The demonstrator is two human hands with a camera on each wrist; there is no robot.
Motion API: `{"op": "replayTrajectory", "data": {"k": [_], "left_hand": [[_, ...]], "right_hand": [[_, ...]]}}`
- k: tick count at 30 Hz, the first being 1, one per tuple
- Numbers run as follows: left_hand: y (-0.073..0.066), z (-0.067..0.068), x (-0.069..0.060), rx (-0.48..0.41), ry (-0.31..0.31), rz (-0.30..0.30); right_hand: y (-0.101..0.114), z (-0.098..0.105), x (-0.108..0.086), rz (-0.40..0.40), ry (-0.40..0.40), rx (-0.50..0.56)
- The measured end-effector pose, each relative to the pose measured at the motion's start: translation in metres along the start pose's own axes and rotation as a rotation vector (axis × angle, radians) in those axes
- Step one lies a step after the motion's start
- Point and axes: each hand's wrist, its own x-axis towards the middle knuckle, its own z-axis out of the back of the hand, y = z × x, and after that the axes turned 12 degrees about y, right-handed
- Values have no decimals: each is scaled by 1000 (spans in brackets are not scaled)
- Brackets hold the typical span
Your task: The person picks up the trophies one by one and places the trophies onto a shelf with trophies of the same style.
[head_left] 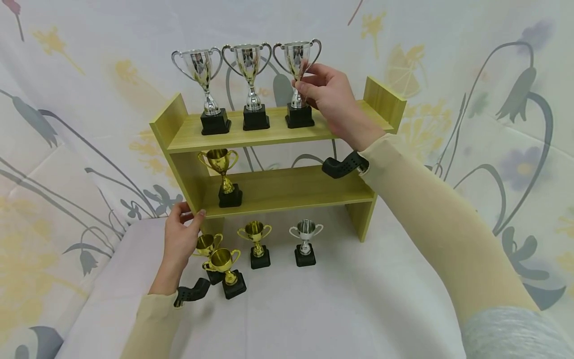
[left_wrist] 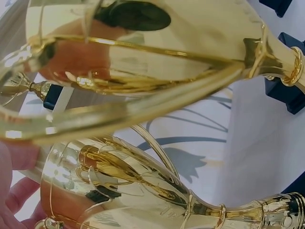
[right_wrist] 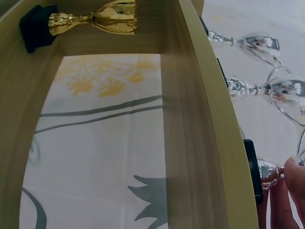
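Three silver trophies with black bases stand in a row on the top board of a wooden shelf [head_left: 278,194]. My right hand [head_left: 329,97] pinches the stem of the rightmost silver trophy [head_left: 297,54], whose base is on or very close to the board. In the right wrist view, fingertips [right_wrist: 296,179] meet that trophy's stem beside its black base [right_wrist: 253,171]. At the lower left, my left hand [head_left: 179,237] grips the shelf's side panel, thumb at the front edge. Gold trophies [left_wrist: 133,191] fill the left wrist view near that hand.
One gold trophy [head_left: 219,160] stands at the left of the middle board. On the white cloth below are several more: gold trophies [head_left: 254,231] at the left and a small silver trophy [head_left: 306,229] near the middle. A patterned curtain [head_left: 448,65] hangs behind the shelf.
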Motion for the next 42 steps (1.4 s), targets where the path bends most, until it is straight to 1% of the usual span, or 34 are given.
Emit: {"op": "replayTrajectory", "data": {"k": [4,11,17,26,35,42], "left_hand": [[-1,0,0,-2,-1,-10],[2,0,2,-4,-9,-13],[3,0,2,0,-7,-9],[-2,1,-1,-8,10,4],[-1,1,0,-7,13,1],[-1,0,0,-20,12,-5]], "right_hand": [[0,0,0,7,-1,-14],[-1,0,1,10,-5,-7],[-2,0,1,-12,-13,-10],[-1,-1,1,-24,-23,-41],[0,-1,-3,-40,-37,-57],[0,3,-8,-23,-33,-59]]}}
